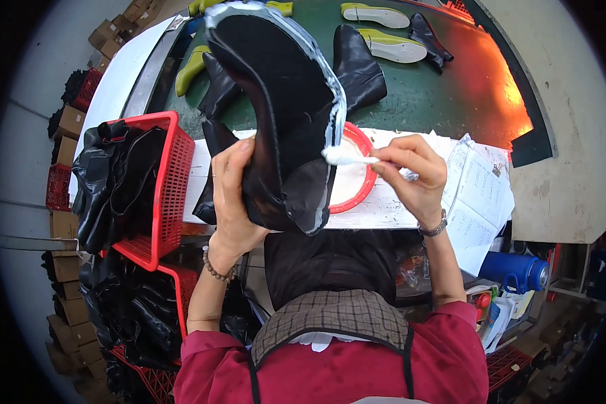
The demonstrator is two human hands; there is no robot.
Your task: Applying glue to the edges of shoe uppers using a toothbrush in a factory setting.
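My left hand [234, 192] is wrapped round a black leather boot upper [276, 111], held up tilted in front of me with its dark inside showing. White paste lines its right-hand and top edge. My right hand [414, 172] pinches the thin handle of a small brush [345, 158]. The brush's paste-covered tip is at the boot upper's edge, roughly halfway down. Behind them sits a red bowl [366, 183] of white paste, partly hidden by the boot upper. Another black leather piece [212, 161] shows just beyond my left hand.
Red baskets [170, 192] of black leather uppers stand at my left. Across the green tabletop [438, 101] lie yellow-green shoe pieces [392, 46] and black boot uppers [358, 71]. Written papers [475, 202] and a blue bottle [512, 271] are on the right.
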